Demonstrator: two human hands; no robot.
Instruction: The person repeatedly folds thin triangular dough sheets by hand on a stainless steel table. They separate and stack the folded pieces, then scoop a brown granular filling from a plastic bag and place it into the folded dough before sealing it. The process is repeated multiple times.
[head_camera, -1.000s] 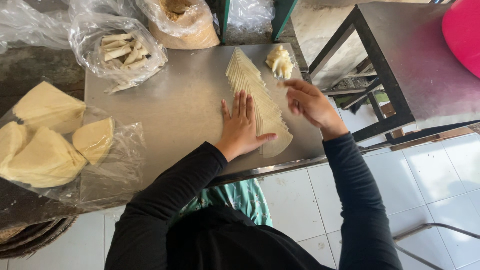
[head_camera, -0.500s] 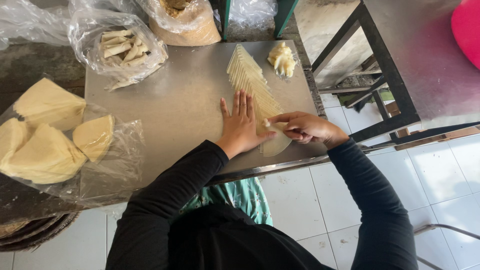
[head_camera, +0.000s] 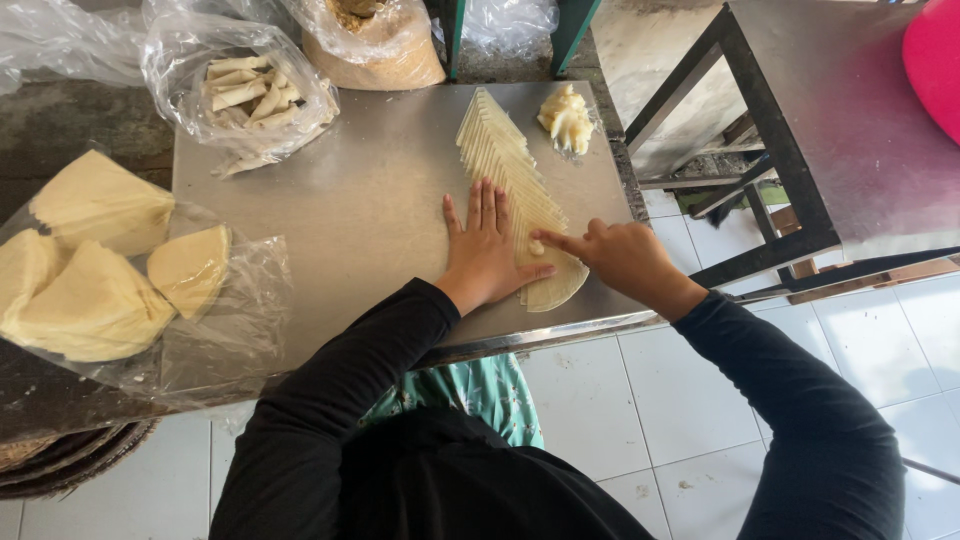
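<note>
Down on the metal surface (head_camera: 350, 210), a long fan of thin pale wrappers (head_camera: 505, 165) lies overlapped in a row that runs from the far edge toward the person. The left hand (head_camera: 487, 250) lies flat and spread, palm down, with its fingers on the near part of the row and its thumb across the lowest wrapper. The right hand (head_camera: 625, 258) is loosely curled, its index finger stretched out to the left and its tip pressing a small dab of pale filling (head_camera: 537, 246) onto a wrapper just beside the left hand's thumb; it holds nothing else that can be seen. Both arms wear black sleeves.

At the far right corner of the surface sits a small heap of the same pale filling (head_camera: 567, 118), just beside the top of the fan. At the far left corner a clear plastic bag (head_camera: 180, 60) holds rolled-up pieces (head_camera: 245, 88). Left of the surface, more clear plastic (head_camera: 250, 310) holds stacks of folded yellowish sheets (head_camera: 95, 260). Beyond the surface stands a bag of brown crumbs (head_camera: 385, 60). To the right, a dark-framed table (head_camera: 830, 130) stands over the white tiled floor (head_camera: 620, 400).
</note>
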